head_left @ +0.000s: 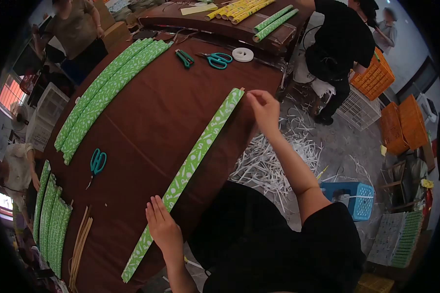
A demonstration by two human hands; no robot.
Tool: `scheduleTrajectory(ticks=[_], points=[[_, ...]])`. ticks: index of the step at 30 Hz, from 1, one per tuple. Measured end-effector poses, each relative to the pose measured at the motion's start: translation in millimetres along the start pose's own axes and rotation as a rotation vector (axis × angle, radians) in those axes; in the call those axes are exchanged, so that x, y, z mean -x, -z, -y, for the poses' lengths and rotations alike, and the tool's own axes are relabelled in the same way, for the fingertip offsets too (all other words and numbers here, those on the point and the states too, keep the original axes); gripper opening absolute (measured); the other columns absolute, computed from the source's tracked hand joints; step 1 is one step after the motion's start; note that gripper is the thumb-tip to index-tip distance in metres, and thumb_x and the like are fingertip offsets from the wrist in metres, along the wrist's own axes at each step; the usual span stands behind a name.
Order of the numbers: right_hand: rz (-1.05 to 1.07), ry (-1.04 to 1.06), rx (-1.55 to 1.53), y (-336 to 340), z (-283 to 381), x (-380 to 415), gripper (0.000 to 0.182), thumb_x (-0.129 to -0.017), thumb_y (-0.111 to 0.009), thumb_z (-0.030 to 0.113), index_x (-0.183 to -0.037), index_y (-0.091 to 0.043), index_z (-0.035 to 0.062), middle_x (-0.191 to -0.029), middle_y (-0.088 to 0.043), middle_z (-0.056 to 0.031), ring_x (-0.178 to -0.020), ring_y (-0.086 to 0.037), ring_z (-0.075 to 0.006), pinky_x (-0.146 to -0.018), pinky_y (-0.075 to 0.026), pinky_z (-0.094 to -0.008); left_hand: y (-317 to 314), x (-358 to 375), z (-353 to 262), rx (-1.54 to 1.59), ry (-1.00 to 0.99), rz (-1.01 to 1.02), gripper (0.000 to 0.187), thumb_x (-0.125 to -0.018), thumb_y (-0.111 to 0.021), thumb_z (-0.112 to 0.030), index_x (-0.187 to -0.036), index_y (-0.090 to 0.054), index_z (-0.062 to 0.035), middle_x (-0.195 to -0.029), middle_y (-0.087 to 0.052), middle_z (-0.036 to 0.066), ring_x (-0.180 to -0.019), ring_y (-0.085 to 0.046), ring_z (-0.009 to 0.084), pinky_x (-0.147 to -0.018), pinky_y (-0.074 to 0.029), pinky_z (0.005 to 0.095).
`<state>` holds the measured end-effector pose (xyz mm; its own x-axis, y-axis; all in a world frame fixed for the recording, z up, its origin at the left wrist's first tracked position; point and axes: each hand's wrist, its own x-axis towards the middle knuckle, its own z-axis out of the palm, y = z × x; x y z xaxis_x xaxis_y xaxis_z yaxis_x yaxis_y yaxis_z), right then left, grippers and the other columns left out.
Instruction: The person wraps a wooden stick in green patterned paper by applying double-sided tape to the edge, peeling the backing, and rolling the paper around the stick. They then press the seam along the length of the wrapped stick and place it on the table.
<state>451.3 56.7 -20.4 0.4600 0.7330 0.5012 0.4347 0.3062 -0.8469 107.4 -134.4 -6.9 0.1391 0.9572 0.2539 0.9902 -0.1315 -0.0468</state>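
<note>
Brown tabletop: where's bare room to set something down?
The middle of the tabletop, between the long green rolls and the green piece under the left hand; teal scissors border it. Crowded: the near-left corner, with other green rolls and sticks, and the far edge, with cutter, second scissors and white roll.

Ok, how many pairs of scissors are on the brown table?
2: the far scissors beside the white roll, the nearer scissors near the thin sticks. More may be hidden.
</note>
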Motion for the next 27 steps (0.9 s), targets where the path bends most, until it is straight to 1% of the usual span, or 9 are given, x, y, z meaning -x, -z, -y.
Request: scheduleTrajectory(ticks=[2, 4, 5, 8, 12, 14, 17, 21, 27], points=[[-0.039, -0.03, 0.106, 15, -14, -27, 0.021, -0.087, -0.07, 0.018, -0.096, -0.07, -0.0005, -0.078, -0.067, -0.0058, -0.065, -0.062, -0.0134, -0.059, -0.049, -0.0272, -6, 1, 1, -0.036, -0.015, -0.029, 0.067, -0.074, -0.052, 0.013, -0.139, -0.041, 0.0069, -0.137, -0.05, 0.02, -0.128, -0.049, 0.0351, -0.111, -0.037, 0.0437], [0.202, -0.419, 0.059, 23, -15, -45, 0.024, -0.087, -0.069, 0.022, -0.097, -0.07, -0.0007, -0.074, -0.067, -0.0057, -0.055, -0.059, -0.011, -0.047, -0.047, -0.0249, -5, 1, 1, -0.037, -0.012, -0.031, 0.065, -0.075, -0.052, 0.013, -0.139, -0.042, 0.0071, -0.137, -0.05, 0.021, -0.128, -0.049, 0.0351, -0.111, -0.037, 0.0437], [0.28, -0.507, -0.047, 24, -14, -49, 0.026, -0.087, -0.069, 0.023, -0.096, -0.07, -0.0011, -0.076, -0.068, -0.0067, -0.049, -0.057, -0.0096, -0.039, -0.043, -0.0244, -5, 1, 0, -0.039, -0.011, -0.027, 0.064, -0.075, -0.051, 0.013, -0.138, -0.042, 0.0073, -0.137, -0.05, 0.021, -0.128, -0.049, 0.0351, -0.111, -0.038, 0.0437], [0.416, -0.527, -0.026, 22, -15, -58, 0.024, -0.087, -0.069, 0.021, -0.096, -0.071, -0.0009, -0.075, -0.068, -0.0054, -0.05, -0.056, -0.0088, -0.041, -0.043, -0.0244, -5, 0, 1, -0.03, -0.011, -0.029, 0.063, -0.076, -0.051, 0.012, -0.138, -0.042, 0.0074, -0.137, -0.05, 0.021, -0.128, -0.048, 0.0353, -0.111, -0.037, 0.044], [0.299, -0.329, 0.123, 18, -13, -61, 0.023, -0.084, -0.07, 0.023, -0.093, -0.073, 0.0018, -0.075, -0.068, -0.006, -0.054, -0.061, -0.0138, -0.049, -0.048, -0.0285, -8, 1, 1, -0.035, -0.011, -0.03, 0.063, -0.076, -0.051, 0.012, -0.138, -0.042, 0.0075, -0.137, -0.05, 0.022, -0.128, -0.048, 0.0352, -0.111, -0.037, 0.044], [0.367, -0.101, 0.34, 17, -13, -62, 0.023, -0.081, -0.072, 0.027, -0.088, -0.075, 0.0052, -0.079, -0.07, -0.0089, -0.065, -0.066, -0.0232, -0.063, -0.053, -0.0347, -7, 1, 1, -0.031, -0.007, -0.023, 0.063, -0.077, -0.05, 0.012, -0.138, -0.042, 0.0075, -0.138, -0.05, 0.022, -0.129, -0.048, 0.0351, -0.112, -0.036, 0.0441], [0.34, 0.046, 0.544, 12, -9, -60, 0.026, -0.079, -0.072, 0.033, -0.086, -0.076, 0.0081, -0.083, -0.07, -0.0117, -0.077, -0.068, -0.0304, -0.074, -0.053, -0.0384, -7, 1, 1, -0.036, -0.009, -0.02, 0.062, -0.077, -0.05, 0.012, -0.139, -0.042, 0.0074, -0.138, -0.049, 0.022, -0.129, -0.048, 0.0351, -0.112, -0.036, 0.0443], [0.354, 0.116, 0.616, 8, -7, -66, 0.027, -0.078, -0.073, 0.035, -0.086, -0.076, 0.0095, -0.083, -0.071, -0.011, -0.078, -0.068, -0.0316, -0.073, -0.054, -0.0401, -3, -1, -1, -0.029, 0.007, -0.011, 0.061, -0.078, -0.049, 0.012, -0.139, -0.041, 0.0074, -0.138, -0.049, 0.022, -0.13, -0.047, 0.0351, -0.112, -0.035, 0.0446], [0.517, -0.06, 0.678, 7, 5, -81, 0.029, -0.077, -0.075, 0.034, -0.086, -0.075, 0.0059, -0.077, -0.069, -0.012, -0.077, -0.068, -0.0294, -0.075, -0.053, -0.0389, -4, -1, -1, -0.021, 0.01, -0.032, 0.061, -0.077, -0.048, 0.013, -0.138, -0.042, 0.0072, -0.138, -0.049, 0.021, -0.13, -0.047, 0.035, -0.112, -0.035, 0.0451]])
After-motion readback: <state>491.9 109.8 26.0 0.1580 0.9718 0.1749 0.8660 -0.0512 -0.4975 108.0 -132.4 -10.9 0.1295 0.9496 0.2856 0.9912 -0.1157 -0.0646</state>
